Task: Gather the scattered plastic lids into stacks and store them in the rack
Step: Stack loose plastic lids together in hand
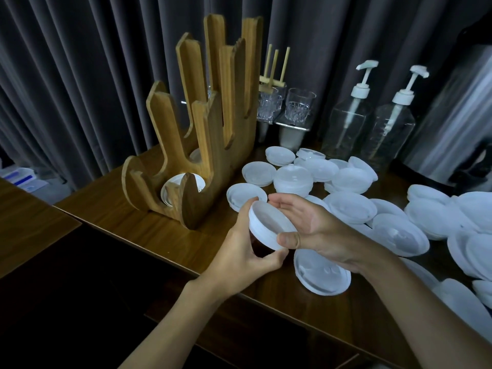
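Wooden prongs on the rack [202, 145] leave narrow U-shaped slots. A stack entered askew could catch an edge and shed lids. The lowest slot already holds racked lids [169, 186], so crowding there is a further risk.

Just right of the rack's foot, the left grip [245, 251] curls under a short stack [269, 225], held tilted above the table [127, 222] near its front edge. The right grip [314, 230] closes on the same stack, thumb on the rim and fingers along the far side. The lids look slick and merely nested, so an uneven squeeze could fan them out, and a dropped one could roll off the front.

Further right of the rack, loose lids [351, 209] lie overlapped. A passing forearm could sweep them.

Materials:
- **Rack:** grained, varnished timber, flat-cut with rounded tips.
- **Lids:** thin translucent white plastic, round and shallow, with raised rims.
- **Table:** dark glossy wood grain.
- **Behind the loose lids:** clear ribbed glasses [299, 106] and two clear pump bottles [346, 126].
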Demonstrator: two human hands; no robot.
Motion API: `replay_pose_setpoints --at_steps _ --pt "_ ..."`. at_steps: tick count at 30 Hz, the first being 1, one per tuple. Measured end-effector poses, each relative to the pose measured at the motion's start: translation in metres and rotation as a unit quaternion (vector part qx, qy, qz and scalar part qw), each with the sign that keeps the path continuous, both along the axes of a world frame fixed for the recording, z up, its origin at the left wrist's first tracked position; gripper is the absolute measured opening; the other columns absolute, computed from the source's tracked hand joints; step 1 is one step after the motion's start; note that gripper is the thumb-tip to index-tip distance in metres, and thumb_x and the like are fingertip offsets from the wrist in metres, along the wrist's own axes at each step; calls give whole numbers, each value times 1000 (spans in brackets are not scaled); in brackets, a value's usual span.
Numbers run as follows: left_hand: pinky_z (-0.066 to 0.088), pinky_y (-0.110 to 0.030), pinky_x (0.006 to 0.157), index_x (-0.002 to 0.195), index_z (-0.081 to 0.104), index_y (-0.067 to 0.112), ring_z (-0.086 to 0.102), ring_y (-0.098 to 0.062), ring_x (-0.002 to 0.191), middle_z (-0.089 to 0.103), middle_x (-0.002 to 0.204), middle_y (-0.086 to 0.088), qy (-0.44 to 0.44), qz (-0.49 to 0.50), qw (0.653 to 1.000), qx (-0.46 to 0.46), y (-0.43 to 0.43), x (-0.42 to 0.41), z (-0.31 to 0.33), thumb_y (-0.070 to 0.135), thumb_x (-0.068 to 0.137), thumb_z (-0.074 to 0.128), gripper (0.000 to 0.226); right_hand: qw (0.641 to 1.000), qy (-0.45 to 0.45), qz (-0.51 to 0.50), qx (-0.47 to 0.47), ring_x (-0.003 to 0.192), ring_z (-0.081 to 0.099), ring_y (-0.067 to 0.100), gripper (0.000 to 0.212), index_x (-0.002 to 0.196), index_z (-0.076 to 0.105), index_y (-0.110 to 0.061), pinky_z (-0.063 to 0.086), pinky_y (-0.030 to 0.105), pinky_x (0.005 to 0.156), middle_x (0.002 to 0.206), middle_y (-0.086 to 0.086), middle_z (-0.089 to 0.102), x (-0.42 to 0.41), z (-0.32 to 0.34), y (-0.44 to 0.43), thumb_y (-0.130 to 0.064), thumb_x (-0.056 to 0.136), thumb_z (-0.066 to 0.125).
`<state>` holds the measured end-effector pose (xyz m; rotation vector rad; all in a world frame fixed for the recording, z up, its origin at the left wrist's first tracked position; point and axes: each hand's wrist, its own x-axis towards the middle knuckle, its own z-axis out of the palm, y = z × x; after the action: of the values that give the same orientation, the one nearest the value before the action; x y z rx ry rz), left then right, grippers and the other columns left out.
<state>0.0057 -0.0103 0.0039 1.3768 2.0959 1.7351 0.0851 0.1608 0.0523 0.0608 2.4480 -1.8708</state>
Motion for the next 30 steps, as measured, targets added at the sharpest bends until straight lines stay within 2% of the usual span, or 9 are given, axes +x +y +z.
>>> replay_pose_setpoints --at_steps 4,7,9,14,18,20,23,27,30 --pt "44 -8 92 131 26 57 56 -1 118 53 119 25 42 10 999 -7 2 3 0 15 86 79 81 999 -2 -43 21 131 51 0 82 147 42 -33 45 36 111 143 -16 54 0 -7 -8 -38 75 82" --pt "40 -9 98 139 16 51 49 0 126 43 131 30 62 2 998 -33 2 3 -5 20 89 76 85 995 -1 -73 65 133 49 4 82 138 44 -50 46 39 110 143 -17 51 1 -12 -13 -61 65 81" --pt "34 -8 106 145 2 46 34 11 136 29 144 34 57 -1 996 -62 0 3 -8 28 90 75 93 992 -8 -85 90 134 46 4 81 135 40 -59 47 39 109 142 -18 46 2 -11 -16 -69 63 78" --pt "21 -4 112 149 -13 43 10 24 140 8 153 37 23 -24 996 -78 2 4 -8 49 83 72 107 984 -23 -116 132 139 35 10 104 151 24 -47 45 43 109 148 -14 31 7 -6 -22 -73 62 71" --pt "42 -16 106 146 19 39 39 4 136 35 142 34 30 9 998 -51 2 2 -6 42 77 84 95 978 -23 -100 180 141 33 10 117 156 17 -36 42 40 111 151 -12 28 8 -9 -24 -80 61 70" --pt "46 -14 99 142 25 34 46 4 128 40 129 39 6 30 999 -23 0 0 -6 32 77 87 90 978 -4 -105 180 142 34 6 118 156 21 -32 37 36 114 156 -12 31 11 -10 -20 -86 61 65" --pt "40 -4 95 142 26 28 41 13 125 37 124 43 -15 56 998 -9 0 -3 -8 27 74 89 93 964 -1 -137 226 137 37 0 98 153 28 -33 32 23 106 151 -12 40 28 -3 -7 -73 69 59" --pt "35 1 93 140 24 31 34 20 125 34 127 35 -15 68 997 -24 1 -3 -9 28 70 91 98 946 -66 -110 298 141 33 6 106 150 24 -46 33 40 116 149 -19 38 53 -2 10 -84 61 65" --pt "37 2 88 136 27 29 38 21 119 39 124 28 -24 84 996 -16 2 -4 -9 22 67 93 96 931 -94 -75 344 145 24 9 100 151 18 -49 25 44 120 156 -19 29 64 0 7 -68 70 75"
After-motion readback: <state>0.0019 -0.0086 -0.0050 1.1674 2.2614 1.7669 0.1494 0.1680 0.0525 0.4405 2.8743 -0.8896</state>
